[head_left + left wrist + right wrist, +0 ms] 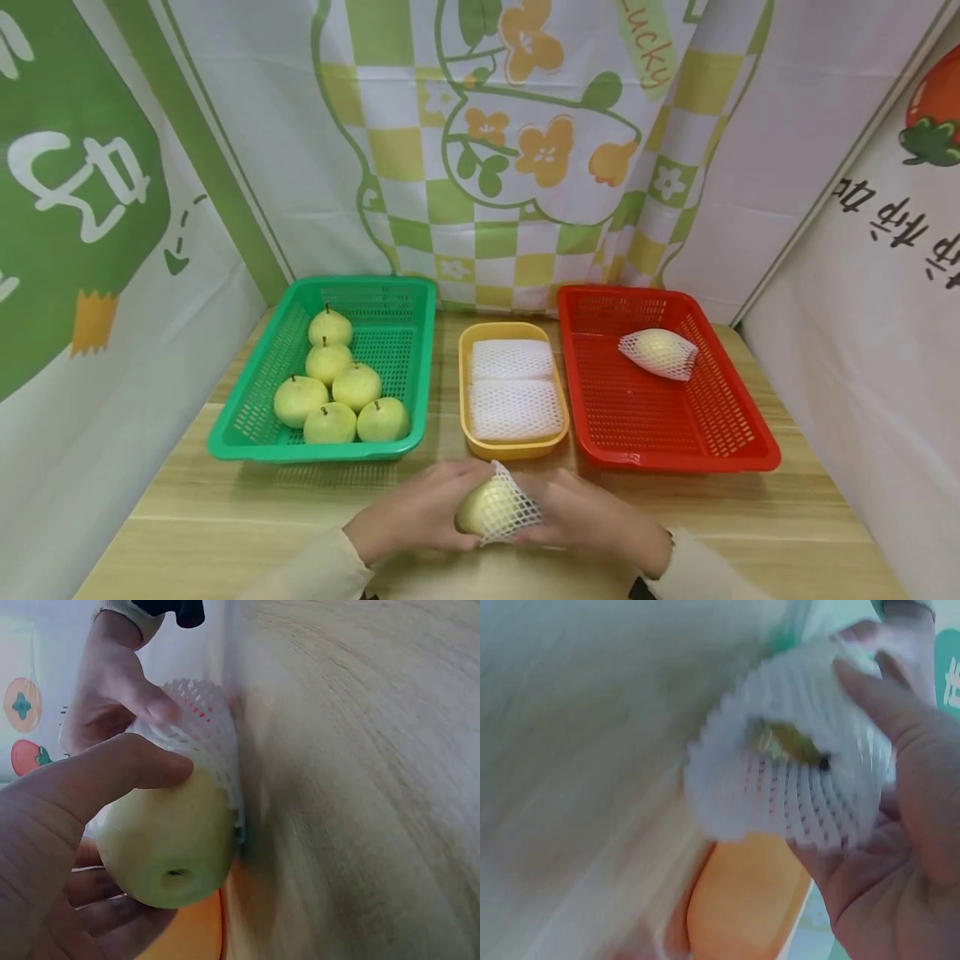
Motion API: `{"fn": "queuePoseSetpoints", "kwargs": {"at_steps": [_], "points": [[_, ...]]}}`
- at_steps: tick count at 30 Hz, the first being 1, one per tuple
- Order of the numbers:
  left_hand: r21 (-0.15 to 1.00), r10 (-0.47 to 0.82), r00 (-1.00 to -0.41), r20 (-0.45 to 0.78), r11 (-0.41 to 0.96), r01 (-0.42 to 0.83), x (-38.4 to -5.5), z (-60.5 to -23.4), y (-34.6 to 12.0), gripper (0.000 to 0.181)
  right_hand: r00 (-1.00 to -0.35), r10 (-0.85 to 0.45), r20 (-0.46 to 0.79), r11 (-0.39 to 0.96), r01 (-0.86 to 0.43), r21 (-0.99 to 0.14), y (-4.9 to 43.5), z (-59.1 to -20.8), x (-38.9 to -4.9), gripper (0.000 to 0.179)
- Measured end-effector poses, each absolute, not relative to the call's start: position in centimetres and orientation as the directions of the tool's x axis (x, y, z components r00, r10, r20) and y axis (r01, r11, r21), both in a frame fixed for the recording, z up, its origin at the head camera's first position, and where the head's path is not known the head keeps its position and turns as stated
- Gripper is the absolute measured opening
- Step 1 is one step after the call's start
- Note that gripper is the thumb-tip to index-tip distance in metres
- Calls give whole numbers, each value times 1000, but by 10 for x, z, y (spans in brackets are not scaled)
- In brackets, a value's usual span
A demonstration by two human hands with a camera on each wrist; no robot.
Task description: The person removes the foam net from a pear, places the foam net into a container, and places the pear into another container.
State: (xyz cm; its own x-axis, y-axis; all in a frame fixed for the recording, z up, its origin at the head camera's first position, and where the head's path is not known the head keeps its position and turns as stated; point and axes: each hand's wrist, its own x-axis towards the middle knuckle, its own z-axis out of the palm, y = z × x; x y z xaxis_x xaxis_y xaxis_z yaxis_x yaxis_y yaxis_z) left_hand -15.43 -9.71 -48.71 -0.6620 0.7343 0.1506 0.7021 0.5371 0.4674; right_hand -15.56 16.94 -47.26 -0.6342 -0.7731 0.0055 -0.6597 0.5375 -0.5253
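Observation:
Above the table's front part, my left hand (416, 512) grips a yellow-green pear (166, 840), its thumb on top and its fingers beneath. A white foam net sleeve (516, 510) covers part of the pear. Its rounded end with a small hollow sticks out bare on the left in the left wrist view. My right hand (592, 515) holds the sleeve from the other side, thumb along the outer wall. Through the sleeve's open end, the pear's dark stem (824, 762) shows inside in the right wrist view, which is blurred.
A green basket (429, 333) at the left holds several bare pears (330, 423). Stacked foam nets (516, 408) lie in a yellow container (467, 400) in the middle. At the right, a red basket (615, 417) holds one net-covered pear (660, 353). Printed curtains (517, 167) hang behind.

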Motion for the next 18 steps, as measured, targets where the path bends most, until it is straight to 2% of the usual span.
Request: {"fn": "queuePoseSetpoints", "kwargs": {"at_steps": [4,13,16,18], "points": [[474,729,-669,141,544,692,-152,-490,-92,72,-608,-793,44,490,-679,-546,163,-477,-156,35],[464,719,-682,138,561,685,-149,-487,-98,73,-617,-786,30,538,-707,-459,171,-464,-153,23],[442,706,-701,107,597,669,-147,-485,-108,78,-594,-804,21,529,-731,-431,176,-455,-152,11],[427,696,-713,85,622,657,-145,-484,-114,81,-584,-811,27,518,-741,-428,182,-447,-151,11]]}}
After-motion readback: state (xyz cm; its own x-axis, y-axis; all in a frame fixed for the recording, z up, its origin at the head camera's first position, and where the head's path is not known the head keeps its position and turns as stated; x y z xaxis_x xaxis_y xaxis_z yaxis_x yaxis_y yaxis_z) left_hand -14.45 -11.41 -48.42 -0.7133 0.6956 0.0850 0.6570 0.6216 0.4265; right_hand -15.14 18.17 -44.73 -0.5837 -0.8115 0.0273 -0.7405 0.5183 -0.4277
